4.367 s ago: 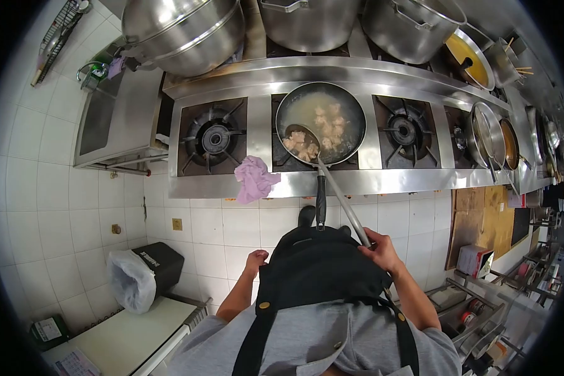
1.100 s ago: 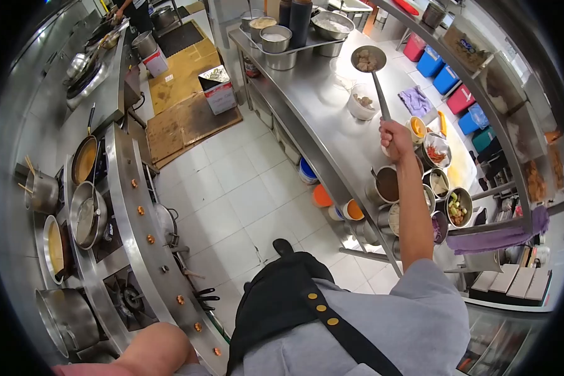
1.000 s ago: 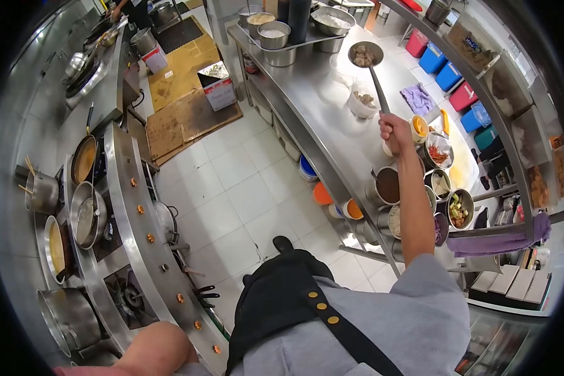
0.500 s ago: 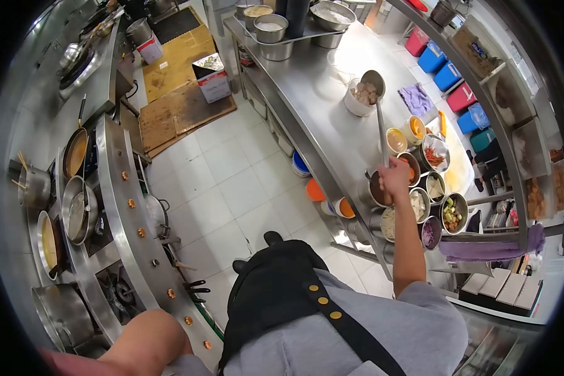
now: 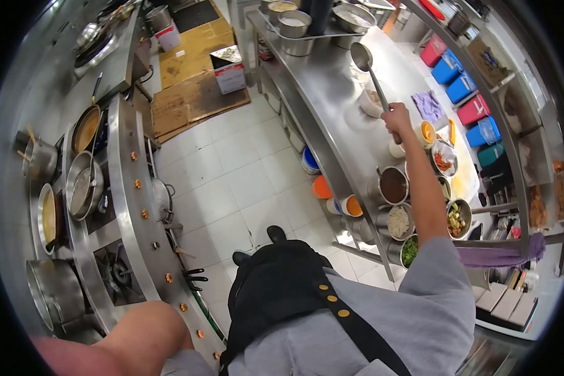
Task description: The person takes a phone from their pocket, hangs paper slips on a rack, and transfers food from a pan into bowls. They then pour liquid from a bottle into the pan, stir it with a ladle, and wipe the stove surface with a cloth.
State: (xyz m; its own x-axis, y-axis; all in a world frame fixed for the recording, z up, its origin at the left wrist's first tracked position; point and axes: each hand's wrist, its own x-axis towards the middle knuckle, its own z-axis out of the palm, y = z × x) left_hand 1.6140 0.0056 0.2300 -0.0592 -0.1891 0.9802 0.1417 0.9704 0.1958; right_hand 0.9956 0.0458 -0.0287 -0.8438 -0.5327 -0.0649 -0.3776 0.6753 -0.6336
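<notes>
My right hand [image 5: 397, 120] is closed around the handle of a long metal ladle [image 5: 361, 57]. The ladle's bowl is above the steel counter, just beyond a white tub [image 5: 368, 103] with pale chunks inside, which the ladle handle and my hand partly cover. Below my forearm stand a pot of dark brown sauce [image 5: 393, 187], a container of pale shreds [image 5: 398, 221] and one of chopped greens [image 5: 410, 250]. Of my left side only the bent arm shows at the lower left; the left hand is out of view.
The steel counter [image 5: 319, 94] runs along my right, with a purple cloth [image 5: 427, 105] and several ingredient containers on it. On my left is a stove [image 5: 128, 194] with a wok [image 5: 84, 185], pans and a big pot [image 5: 53, 291]. A tiled floor lies between.
My right hand has moved away from me along the counter with the ladle. The ladle's bowl has left the white tub's rim and is now past it. The view has shifted slightly.
</notes>
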